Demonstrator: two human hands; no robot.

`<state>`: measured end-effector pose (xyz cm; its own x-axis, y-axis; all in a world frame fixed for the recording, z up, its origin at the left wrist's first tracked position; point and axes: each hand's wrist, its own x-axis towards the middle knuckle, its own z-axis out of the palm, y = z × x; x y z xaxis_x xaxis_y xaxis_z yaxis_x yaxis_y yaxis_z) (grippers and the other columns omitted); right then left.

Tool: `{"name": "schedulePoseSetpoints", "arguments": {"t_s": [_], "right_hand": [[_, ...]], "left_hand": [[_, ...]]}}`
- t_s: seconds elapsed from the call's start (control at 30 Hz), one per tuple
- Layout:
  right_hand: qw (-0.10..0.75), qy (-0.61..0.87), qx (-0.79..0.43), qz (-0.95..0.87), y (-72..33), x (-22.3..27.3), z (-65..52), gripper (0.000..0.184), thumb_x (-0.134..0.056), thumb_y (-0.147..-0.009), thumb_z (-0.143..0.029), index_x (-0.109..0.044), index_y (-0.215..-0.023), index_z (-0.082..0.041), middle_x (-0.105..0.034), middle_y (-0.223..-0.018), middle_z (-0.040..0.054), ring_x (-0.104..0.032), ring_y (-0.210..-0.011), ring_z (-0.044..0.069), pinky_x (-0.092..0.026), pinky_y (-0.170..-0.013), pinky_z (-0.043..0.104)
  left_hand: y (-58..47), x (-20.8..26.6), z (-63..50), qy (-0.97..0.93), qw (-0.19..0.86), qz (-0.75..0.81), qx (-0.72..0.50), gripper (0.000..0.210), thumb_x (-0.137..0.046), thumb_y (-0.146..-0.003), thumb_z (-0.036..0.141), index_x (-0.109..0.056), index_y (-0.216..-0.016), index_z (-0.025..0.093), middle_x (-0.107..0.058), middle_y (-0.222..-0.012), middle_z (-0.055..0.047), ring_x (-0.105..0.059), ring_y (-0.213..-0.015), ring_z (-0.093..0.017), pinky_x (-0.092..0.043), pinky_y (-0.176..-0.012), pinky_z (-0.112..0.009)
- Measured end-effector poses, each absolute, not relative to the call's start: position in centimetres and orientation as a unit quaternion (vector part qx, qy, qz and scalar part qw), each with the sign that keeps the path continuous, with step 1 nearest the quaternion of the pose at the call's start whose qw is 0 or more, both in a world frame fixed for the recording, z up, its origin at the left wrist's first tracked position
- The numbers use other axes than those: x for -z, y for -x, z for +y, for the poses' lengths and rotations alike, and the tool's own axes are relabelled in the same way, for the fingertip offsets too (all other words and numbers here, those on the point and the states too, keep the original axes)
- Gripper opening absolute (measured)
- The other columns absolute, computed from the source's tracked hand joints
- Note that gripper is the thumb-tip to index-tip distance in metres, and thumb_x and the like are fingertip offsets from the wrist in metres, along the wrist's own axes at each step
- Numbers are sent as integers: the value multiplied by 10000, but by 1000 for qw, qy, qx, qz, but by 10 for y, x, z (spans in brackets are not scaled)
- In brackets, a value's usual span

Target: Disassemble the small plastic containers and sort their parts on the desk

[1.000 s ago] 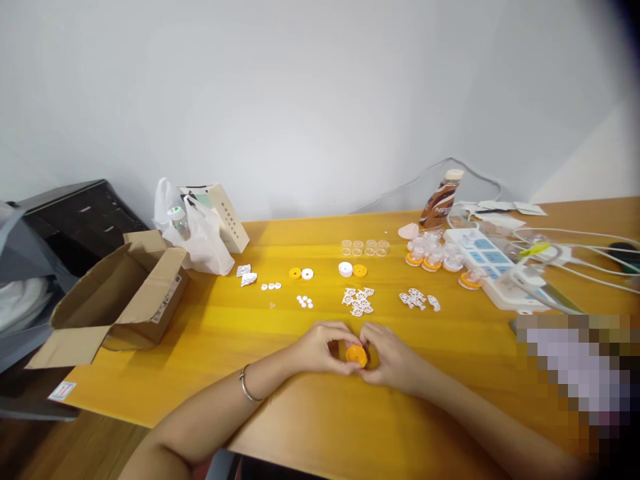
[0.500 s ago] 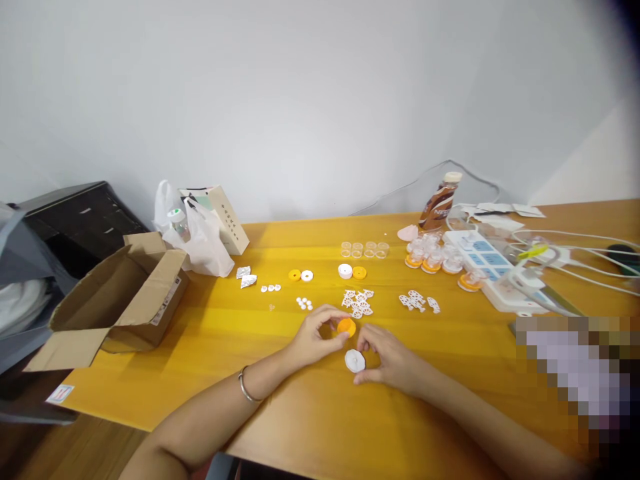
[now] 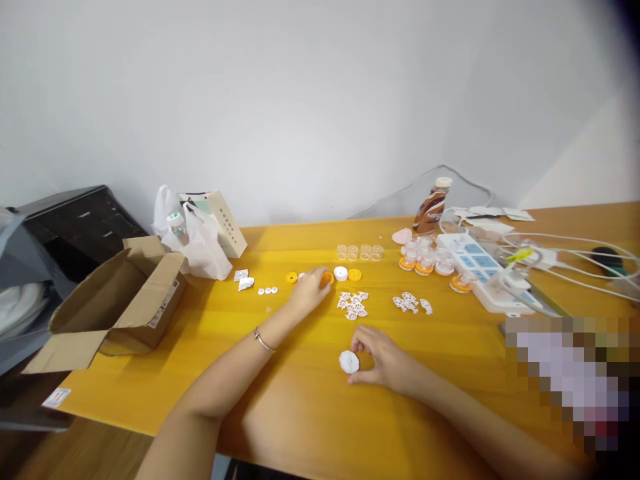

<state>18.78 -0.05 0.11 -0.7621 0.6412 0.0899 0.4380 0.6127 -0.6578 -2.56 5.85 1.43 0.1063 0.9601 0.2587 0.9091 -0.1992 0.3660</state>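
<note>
Head view. Left hand [image 3: 314, 290], one: your fingers are closed on an orange cap [image 3: 327, 279], beside a white round part [image 3: 341, 273] in the middle row. Right hand [image 3: 373, 360], one: your thumb and fingers curve about a white disc [image 3: 349, 362] near you; whether they grip it, you cannot fairly tell at this size.

Clear rings [image 3: 365, 253], four, in a row. Yellow round part [image 3: 355, 275], one. Yellow holed disc [image 3: 291, 277], one. Small white caps [image 3: 268, 291], three. Foil packets [image 3: 246, 284], two. White cut-out pieces [image 3: 353, 305], two overlapping groups. Clear-topped assemblies [image 3: 462, 283], one apart, others clustered.

Surface: your yellow-brown wooden table [image 3: 300, 413]; on it one power strip [image 3: 475, 263], one bottle [image 3: 431, 208], one open cardboard box [image 3: 135, 327]. Room: pale grey wall [image 3: 300, 120] behind.
</note>
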Motion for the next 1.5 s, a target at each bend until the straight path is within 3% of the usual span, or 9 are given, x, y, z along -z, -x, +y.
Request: {"name": "schedulePoseSetpoints", "arguments": {"t_s": [0.3,0.53,0.8,0.97,1.1,1.27,1.5], "right_hand": [[160,304,-315,-885,-189,-2,-1,395,-774,-589,-427,-488,-758,-214,-546,-819,5,-520,-805,188,-404,-718,308],[157,308,-316,-883,-189,-4,-1,387,-774,-591,-417,-493,-763,-214,-546,-819,5,-520,-809,189,-405,-726,310],[162,310,-313,-883,-189,-5,-1,368,-779,-587,-381,-494,-751,-216,-545,-807,3,-527,-803,192,-407,-717,309],[163,306,-309,-886,-189,-4,-1,368,-771,-595,-393,-489,-752,-217,-551,-812,7,-524,-794,191,-406,-711,310],[162,306,-308,-886,-188,-1,-1,366,-770,-601,-379,-481,-751,-214,-548,-805,6,-523,-790,191,-402,-699,305],[161,297,-311,-888,-188,-1,0,355,-761,-620,-378,-480,-760,-211,-543,-815,9,-516,-800,189,-403,-726,313],[162,284,-320,-889,-190,0,1,308,-724,-664,-384,-494,-780,-215,-551,-836,14,-524,-820,190,-408,-737,318]], "left_hand": [[18,-26,68,-716,29,663,-217,252,-532,-792,193,-563,-1042,173,-630,-1037,-96,-569,-999,-226,-426,-864,-324],[-10,-44,84,-807,34,549,-216,401,-547,-791,285,-506,-1183,212,-600,-1131,-59,-517,-1062,-223,-364,-928,-379],[-29,-40,107,-813,25,570,-119,336,-520,-794,281,-531,-1125,227,-600,-1143,-61,-491,-1081,-248,-330,-922,-440],[-28,-40,106,-805,22,581,-115,295,-525,-785,287,-556,-1072,225,-633,-1063,-67,-523,-1034,-259,-339,-895,-457],[-29,-42,101,-802,22,584,-123,325,-544,-779,306,-540,-1095,228,-605,-1133,-63,-504,-1074,-259,-327,-917,-469],[-21,-54,68,-834,46,516,-190,328,-533,-821,349,-528,-1118,212,-555,-1199,-62,-475,-1121,-220,-328,-957,-384],[11,-56,-9,-892,214,366,-157,151,-515,-852,249,-608,-946,176,-608,-940,-51,-569,-888,-151,-420,-822,-249]]}}
